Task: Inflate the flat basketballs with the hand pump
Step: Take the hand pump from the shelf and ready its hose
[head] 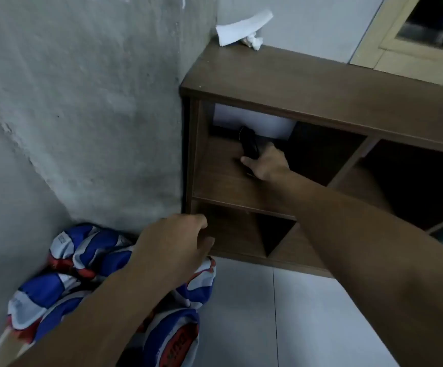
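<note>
Several flat basketballs (pixel 88 263), blue, white and red, lie crumpled on the floor at the lower left, against the concrete wall. A black hand pump (pixel 249 143) lies on the upper left shelf of a brown wooden cabinet (pixel 307 83). My right hand (pixel 266 164) reaches into that shelf and grips the pump's near end; my fingers hide part of it. My left hand (pixel 178 242) hovers above the flat balls beside the cabinet's lower left corner, fingers loosely curled, holding nothing.
A rough grey concrete wall (pixel 82 102) stands to the left of the cabinet. White crumpled paper (pixel 244 30) lies on the cabinet top at the back. Grey floor tiles (pixel 281 313) spread in front. A light wooden door frame (pixel 400 49) is at the upper right.
</note>
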`<state>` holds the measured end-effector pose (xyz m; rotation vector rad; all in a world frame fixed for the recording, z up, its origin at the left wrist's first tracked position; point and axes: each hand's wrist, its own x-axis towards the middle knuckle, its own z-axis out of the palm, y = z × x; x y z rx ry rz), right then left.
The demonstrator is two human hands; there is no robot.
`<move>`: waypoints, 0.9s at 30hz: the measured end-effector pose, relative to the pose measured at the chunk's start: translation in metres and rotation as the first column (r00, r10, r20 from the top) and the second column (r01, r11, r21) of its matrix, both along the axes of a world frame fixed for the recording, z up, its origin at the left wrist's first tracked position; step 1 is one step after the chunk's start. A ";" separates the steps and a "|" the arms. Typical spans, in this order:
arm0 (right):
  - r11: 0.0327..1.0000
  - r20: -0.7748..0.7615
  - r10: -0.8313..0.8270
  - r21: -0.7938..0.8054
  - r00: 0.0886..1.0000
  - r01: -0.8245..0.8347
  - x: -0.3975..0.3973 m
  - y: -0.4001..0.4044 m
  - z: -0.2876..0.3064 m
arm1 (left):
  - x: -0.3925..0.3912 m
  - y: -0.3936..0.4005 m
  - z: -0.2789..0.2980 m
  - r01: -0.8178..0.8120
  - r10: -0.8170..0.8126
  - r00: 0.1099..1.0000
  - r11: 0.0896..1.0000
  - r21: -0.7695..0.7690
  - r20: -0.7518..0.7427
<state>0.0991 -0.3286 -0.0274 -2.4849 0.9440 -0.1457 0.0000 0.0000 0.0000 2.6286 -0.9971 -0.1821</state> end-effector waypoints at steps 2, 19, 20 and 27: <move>0.999 -0.084 0.000 -0.040 0.997 -0.003 0.002 0.005 0.000 | 0.010 0.001 -0.004 -0.014 0.014 1.000 1.000 -0.027 0.019; 0.763 0.272 -0.147 0.643 0.951 -0.066 -0.143 0.080 0.070 | 0.014 0.037 0.012 0.028 -0.056 0.995 0.956 -0.291 -0.088; 0.764 0.261 -0.091 0.637 0.961 -0.101 -0.169 0.095 0.082 | 0.012 0.040 0.018 0.024 -0.058 0.994 0.941 -0.337 -0.090; 0.841 0.124 0.247 0.465 0.961 -0.276 -0.278 0.167 0.124 | -0.003 0.070 0.050 0.049 -0.152 0.972 0.879 -0.474 -0.181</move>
